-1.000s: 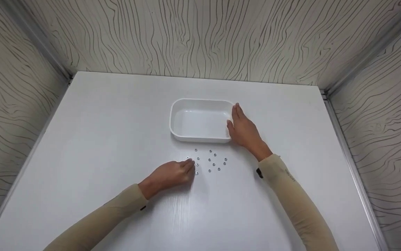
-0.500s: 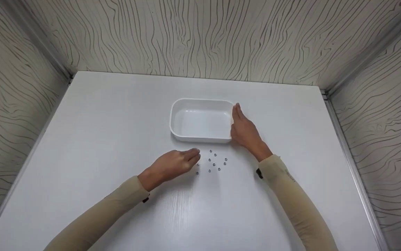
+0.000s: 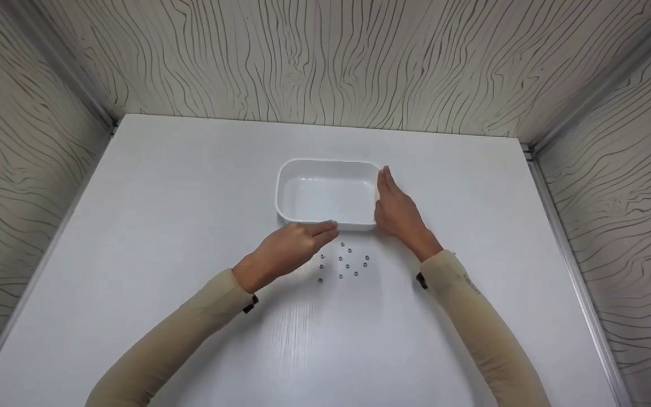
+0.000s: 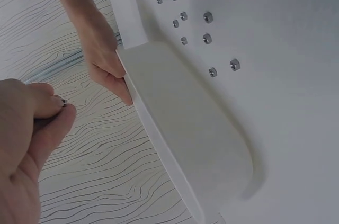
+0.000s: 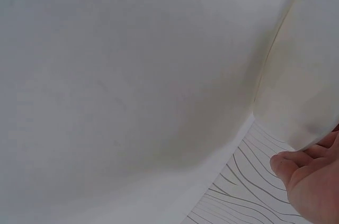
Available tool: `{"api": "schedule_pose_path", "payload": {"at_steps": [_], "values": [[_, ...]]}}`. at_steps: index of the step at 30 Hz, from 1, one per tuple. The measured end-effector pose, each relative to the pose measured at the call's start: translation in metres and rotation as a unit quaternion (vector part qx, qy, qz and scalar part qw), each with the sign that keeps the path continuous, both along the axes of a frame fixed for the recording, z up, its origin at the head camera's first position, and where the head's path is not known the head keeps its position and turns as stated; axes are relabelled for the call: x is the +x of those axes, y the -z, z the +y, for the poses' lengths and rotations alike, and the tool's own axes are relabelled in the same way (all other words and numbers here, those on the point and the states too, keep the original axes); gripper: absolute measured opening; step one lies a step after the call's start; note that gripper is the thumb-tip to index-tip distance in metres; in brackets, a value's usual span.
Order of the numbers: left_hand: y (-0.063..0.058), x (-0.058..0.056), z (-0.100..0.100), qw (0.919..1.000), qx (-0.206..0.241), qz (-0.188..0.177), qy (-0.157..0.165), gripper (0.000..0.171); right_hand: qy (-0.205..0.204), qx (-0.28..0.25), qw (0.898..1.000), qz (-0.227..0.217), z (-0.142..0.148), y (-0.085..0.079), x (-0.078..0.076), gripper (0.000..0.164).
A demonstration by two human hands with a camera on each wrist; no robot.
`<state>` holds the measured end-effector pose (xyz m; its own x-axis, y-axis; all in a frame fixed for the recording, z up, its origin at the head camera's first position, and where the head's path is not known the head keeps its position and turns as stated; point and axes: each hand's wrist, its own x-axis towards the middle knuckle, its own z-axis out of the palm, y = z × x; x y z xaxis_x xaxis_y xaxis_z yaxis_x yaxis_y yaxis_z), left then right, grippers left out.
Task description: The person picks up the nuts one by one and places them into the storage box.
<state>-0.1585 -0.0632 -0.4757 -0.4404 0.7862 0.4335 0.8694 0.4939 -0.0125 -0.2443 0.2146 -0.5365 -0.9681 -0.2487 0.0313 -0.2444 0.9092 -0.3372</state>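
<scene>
My left hand [image 3: 288, 247] is at the near wall of a white rectangular tray [image 3: 325, 226], its fingertips level with the rim. In the left wrist view, thumb and forefinger pinch a small metal nut [image 4: 64, 102], mostly covered by the fingertips. My right hand [image 3: 397, 212] holds the tray's right end, with extended fingers along the outside; in the right wrist view its fingers [image 5: 304, 163] touch the wall at the rim, and the thumb is largely hidden. Several small metal nuts [image 3: 347, 266] lie scattered on the table in front of the tray.
The white table [image 3: 189, 186] reaches back to a wood-grain patterned wall [image 3: 314, 68]. Similar panels with metal edge rails stand at the left and right. Inside the tray, the visible floor is plain white.
My left hand has moved from among the nuts up to the tray's near rim, carrying a nut. The right thumb has shifted at the rim; the tray stays in place.
</scene>
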Motion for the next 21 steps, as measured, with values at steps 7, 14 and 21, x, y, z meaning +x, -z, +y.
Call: {"api": "schedule_pose_path", "payload": {"at_steps": [7, 14, 21], "values": [[-0.006, -0.009, 0.006, 0.9942, 0.073, -0.078, -0.01, 0.033, 0.015, 0.008, 1.0, -0.025, -0.001, -0.002, 0.0, 0.066], [-0.008, -0.019, 0.009, 0.9838, 0.13, -0.122, -0.017, 0.032, 0.012, 0.009, 1.0, -0.023, -0.001, -0.001, 0.0, 0.066], [-0.008, -0.027, 0.011, 0.9613, 0.177, -0.207, -0.043, 0.032, 0.009, 0.003, 1.0, -0.018, 0.001, 0.0, 0.0, 0.067]]}}
